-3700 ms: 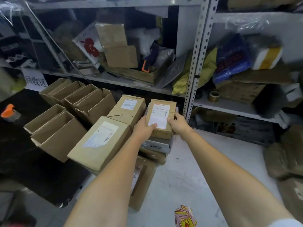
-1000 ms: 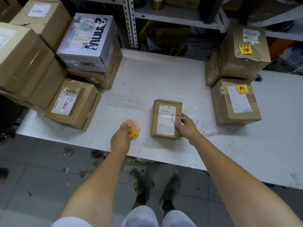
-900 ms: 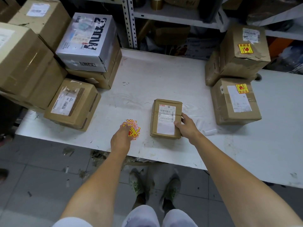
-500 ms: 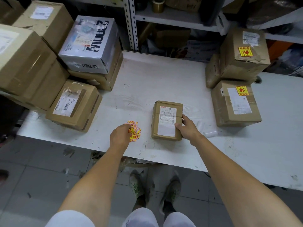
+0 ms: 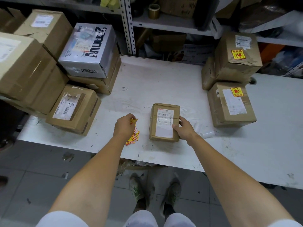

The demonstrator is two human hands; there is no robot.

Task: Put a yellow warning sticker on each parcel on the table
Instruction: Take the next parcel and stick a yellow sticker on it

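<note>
A small brown parcel [image 5: 162,115] with a white shipping label lies flat near the front edge of the white table [image 5: 155,82]. My right hand [image 5: 184,129] grips its lower right corner. My left hand [image 5: 124,126] is lifted just above a loose pile of yellow warning stickers [image 5: 134,137] and pinches one sticker [image 5: 134,120] from it. Two brown parcels on the right, one upper [image 5: 237,66] and one lower [image 5: 229,115], each carry a yellow sticker.
Stacked brown boxes [image 5: 32,69] and a grey printed box [image 5: 88,51] crowd the table's left end, with a labelled carton [image 5: 73,108] in front. Metal shelving [image 5: 127,25] stands behind. A small white tube [image 5: 207,134] lies to the right of my hand.
The small parcel came from the left stack to the table. In the last second my left hand rose from the sticker pile with one sticker pinched.
</note>
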